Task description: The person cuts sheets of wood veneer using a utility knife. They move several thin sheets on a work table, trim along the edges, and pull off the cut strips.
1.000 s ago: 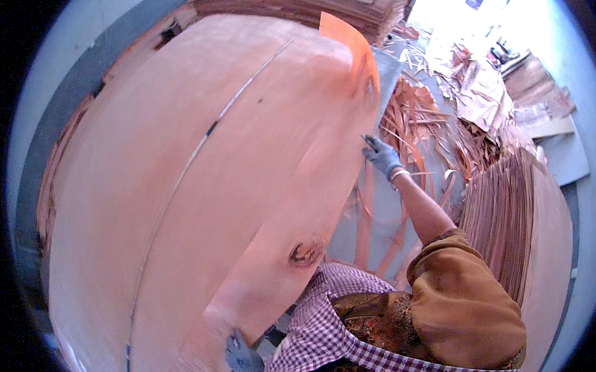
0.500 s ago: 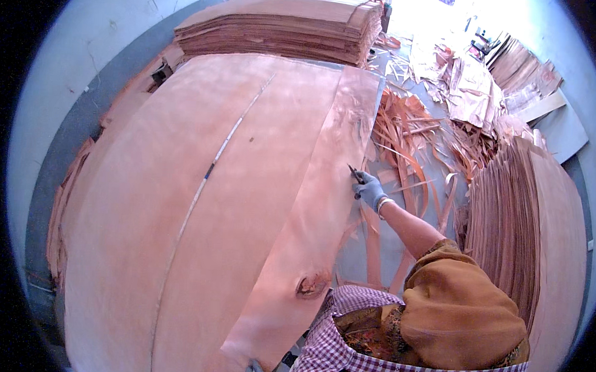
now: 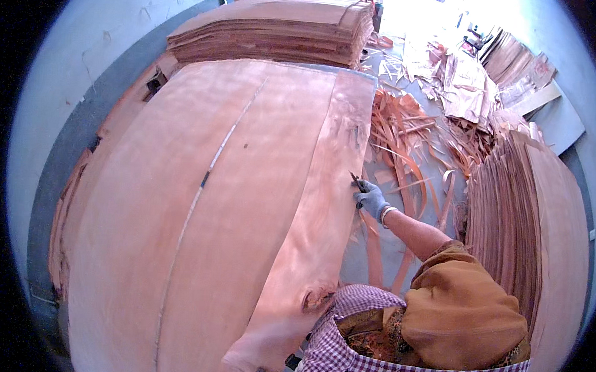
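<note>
My right hand [image 3: 372, 199], in a grey glove, is closed round dark scissors [image 3: 356, 181]. Their pointed tips lie over the right edge of a long veneer strip [image 3: 317, 206]. This strip rests along the right side of a broad pale veneer sheet [image 3: 198, 215]. A dark knot hole [image 3: 316, 298] breaks the strip near my body, and its near end is buckled and lifted. Of my left hand, at most a grey patch shows under that near end; its fingers are hidden. A thin white line with a dark mark [image 3: 204, 179] runs lengthwise on the broad sheet.
A tall veneer stack [image 3: 270, 37] stands beyond the sheet. Loose veneer offcuts [image 3: 405, 127] litter the floor to the right, with crumpled sheets [image 3: 469, 84] farther back. Another veneer stack [image 3: 507, 213] stands close on my right. A wall [image 3: 65, 79] curves along the left.
The near end of the strip has risen and buckled, and my left hand has mostly gone from sight. My right hand with the scissors has come slightly nearer along the edge.
</note>
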`<state>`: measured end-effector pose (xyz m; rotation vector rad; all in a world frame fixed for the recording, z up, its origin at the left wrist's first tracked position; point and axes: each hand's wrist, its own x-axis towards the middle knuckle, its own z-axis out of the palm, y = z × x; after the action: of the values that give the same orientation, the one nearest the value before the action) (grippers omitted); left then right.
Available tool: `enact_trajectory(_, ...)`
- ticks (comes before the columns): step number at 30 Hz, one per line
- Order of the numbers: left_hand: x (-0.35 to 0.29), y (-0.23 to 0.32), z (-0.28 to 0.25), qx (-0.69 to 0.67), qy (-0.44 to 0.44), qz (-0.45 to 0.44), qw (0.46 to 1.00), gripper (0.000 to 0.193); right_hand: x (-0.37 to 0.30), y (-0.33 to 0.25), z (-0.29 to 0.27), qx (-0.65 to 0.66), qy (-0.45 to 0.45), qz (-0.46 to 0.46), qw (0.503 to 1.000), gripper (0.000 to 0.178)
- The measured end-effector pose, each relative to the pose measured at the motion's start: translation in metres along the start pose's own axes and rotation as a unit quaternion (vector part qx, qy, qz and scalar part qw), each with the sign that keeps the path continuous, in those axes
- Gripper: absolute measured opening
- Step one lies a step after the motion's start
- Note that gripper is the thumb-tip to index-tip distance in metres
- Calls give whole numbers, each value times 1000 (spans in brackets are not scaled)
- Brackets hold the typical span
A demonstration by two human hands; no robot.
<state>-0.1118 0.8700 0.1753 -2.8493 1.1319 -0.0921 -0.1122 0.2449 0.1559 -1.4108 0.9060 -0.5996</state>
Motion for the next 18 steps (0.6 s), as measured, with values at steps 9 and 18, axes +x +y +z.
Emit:
enact_trajectory(9, -18, 21, -14, -91, -25, -58, 994, 49, 8, 1, -10, 20, 11, 31, 999, 27)
enact_trajectory(18, -83, -13, -54, -155, -64, -253, 953, 45, -46, -18, -22, -62, -38, -28, 997, 20)
